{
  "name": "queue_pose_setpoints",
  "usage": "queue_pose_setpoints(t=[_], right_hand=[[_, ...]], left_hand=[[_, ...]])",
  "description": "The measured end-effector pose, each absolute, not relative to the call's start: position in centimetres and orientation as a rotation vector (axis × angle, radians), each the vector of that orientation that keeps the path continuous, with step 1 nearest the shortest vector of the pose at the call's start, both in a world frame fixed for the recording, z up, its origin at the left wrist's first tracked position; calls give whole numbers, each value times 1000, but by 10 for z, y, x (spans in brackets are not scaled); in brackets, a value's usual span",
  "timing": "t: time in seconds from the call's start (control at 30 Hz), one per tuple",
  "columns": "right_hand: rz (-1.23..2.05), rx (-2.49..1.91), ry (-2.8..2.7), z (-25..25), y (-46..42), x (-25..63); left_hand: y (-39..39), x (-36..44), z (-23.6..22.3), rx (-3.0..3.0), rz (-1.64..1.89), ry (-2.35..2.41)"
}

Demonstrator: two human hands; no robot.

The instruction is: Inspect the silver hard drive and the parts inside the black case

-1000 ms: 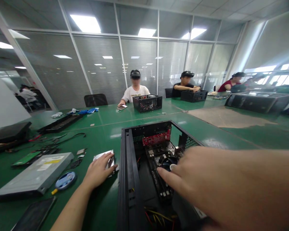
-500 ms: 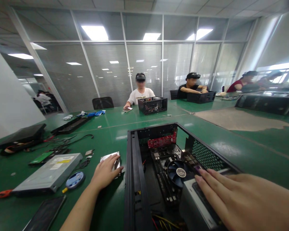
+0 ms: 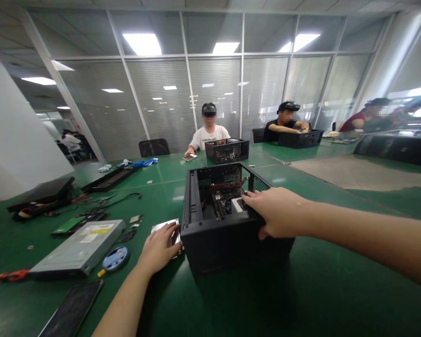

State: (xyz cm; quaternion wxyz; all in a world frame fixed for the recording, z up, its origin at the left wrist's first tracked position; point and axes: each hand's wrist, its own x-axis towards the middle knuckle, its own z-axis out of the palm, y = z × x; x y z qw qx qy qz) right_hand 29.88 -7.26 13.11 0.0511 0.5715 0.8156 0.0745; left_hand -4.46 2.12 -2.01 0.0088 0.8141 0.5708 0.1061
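Note:
An open black computer case [image 3: 214,241] stands on the green table [image 3: 319,281] in front of me, with a motherboard and a grey power supply [image 3: 237,203] showing inside. My right hand [image 3: 275,210] grips the case's near right top rim, fingers curled over the edge onto the power supply. My left hand [image 3: 158,251] lies on a silver drive [image 3: 165,226] just left of the case, fingers loosely flat on top of it.
Left of me lie a grey optical drive [image 3: 79,248], a blue round case [image 3: 115,258], a dark phone [image 3: 72,309], an orange-handled tool [image 3: 9,276], a green board [image 3: 68,225] and cables. Three people sit across the table with black cases [image 3: 226,150].
My right hand has come off the parts inside the case and taken hold of its top rim. The case now sits farther from me. My left hand has stayed on the silver drive.

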Motion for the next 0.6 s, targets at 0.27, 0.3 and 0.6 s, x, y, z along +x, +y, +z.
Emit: queue_pose_setpoints(t=[0.27,0.3,0.6], right_hand=[[355,1992,2445,113,47,296],[378,2034,2463,109,58,295],[571,2226,2616,75,103,280]], left_hand=[[22,-47,-29,2523,396,1773],[21,-46,-29,2517,399,1781],[12,-25,-24,2404,407,2123]])
